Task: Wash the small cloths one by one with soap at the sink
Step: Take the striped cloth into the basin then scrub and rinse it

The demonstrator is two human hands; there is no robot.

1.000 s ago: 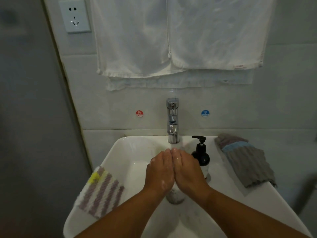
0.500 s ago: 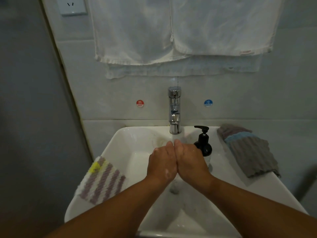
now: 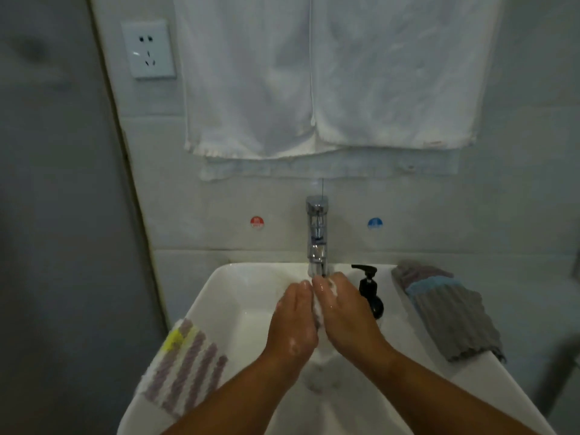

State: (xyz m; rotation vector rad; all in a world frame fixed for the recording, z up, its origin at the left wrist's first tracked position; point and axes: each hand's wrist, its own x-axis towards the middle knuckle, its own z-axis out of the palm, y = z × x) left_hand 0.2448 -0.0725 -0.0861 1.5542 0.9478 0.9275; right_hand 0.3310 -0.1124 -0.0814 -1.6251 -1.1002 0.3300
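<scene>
My left hand [image 3: 295,321] and my right hand [image 3: 348,315] are pressed palm to palm over the white sink [image 3: 219,290], fingertips just under the chrome faucet [image 3: 317,237]. Their fingers lie fairly straight. A small whitish, soapy cloth [image 3: 319,312] shows in the gap between the palms and is mostly hidden. Foam dots both hands. A purple-and-white striped cloth with a yellow patch [image 3: 185,368] lies over the sink's left rim. A grey cloth with a blue band [image 3: 452,315] lies on the right rim.
A black pump soap bottle [image 3: 370,290] stands just right of my right hand. White towels [image 3: 314,73] hang on the wall above the faucet. A wall socket [image 3: 149,48] is at upper left. A dark wall edge runs down the left.
Both hands have stayed pressed together and shifted slightly toward the faucet. A strip of white cloth and foam now shows between the palms.
</scene>
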